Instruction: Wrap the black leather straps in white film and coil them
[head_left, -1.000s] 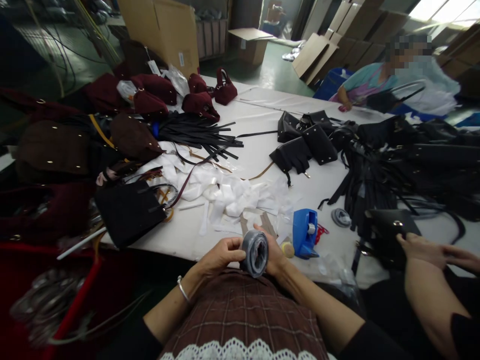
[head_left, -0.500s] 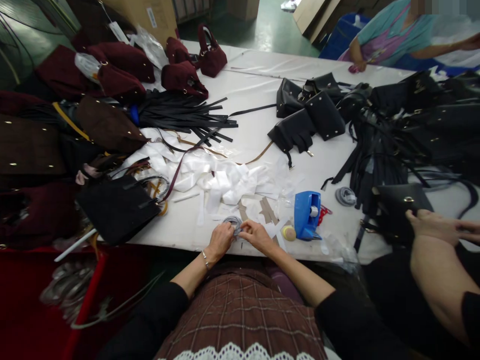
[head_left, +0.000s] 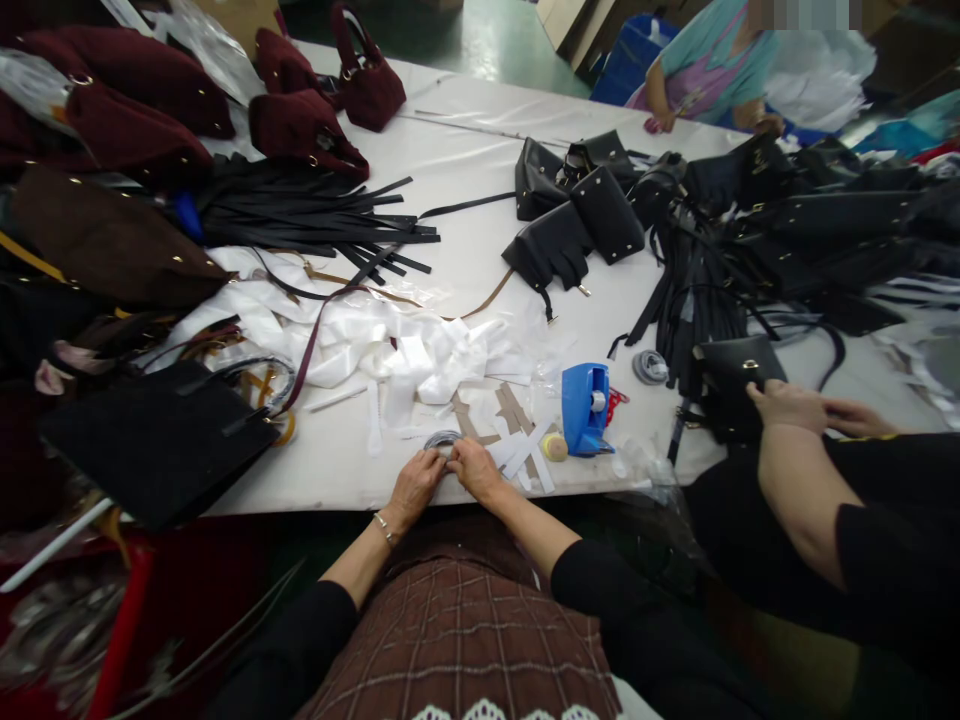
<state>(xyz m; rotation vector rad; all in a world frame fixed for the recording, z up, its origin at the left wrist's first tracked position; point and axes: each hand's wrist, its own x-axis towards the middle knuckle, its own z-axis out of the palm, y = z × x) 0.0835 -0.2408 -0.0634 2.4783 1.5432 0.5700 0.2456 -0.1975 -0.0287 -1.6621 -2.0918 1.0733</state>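
Observation:
A coiled grey strap is held near the table's front edge between my two hands. My left hand is closed around the coil's left side. On the right side, the fingers of my right hand pinch the coil; the fingertips are partly hidden. Just right of my hands lie white paper strips and brown strips. Farther right are a small yellow roll and a blue tape dispenser. Another grey coil rests beyond the dispenser.
Crumpled white wrapping and black straps spread ahead. A black bag sits left, above a red bin. Maroon bags and black bags stand farther back. A co-worker's hand touches a black bag at right.
The view has turned right, so the table's things appear farther left. My hands stay on the coil, and my right hand has come closer to my left. The far person's arm has lowered.

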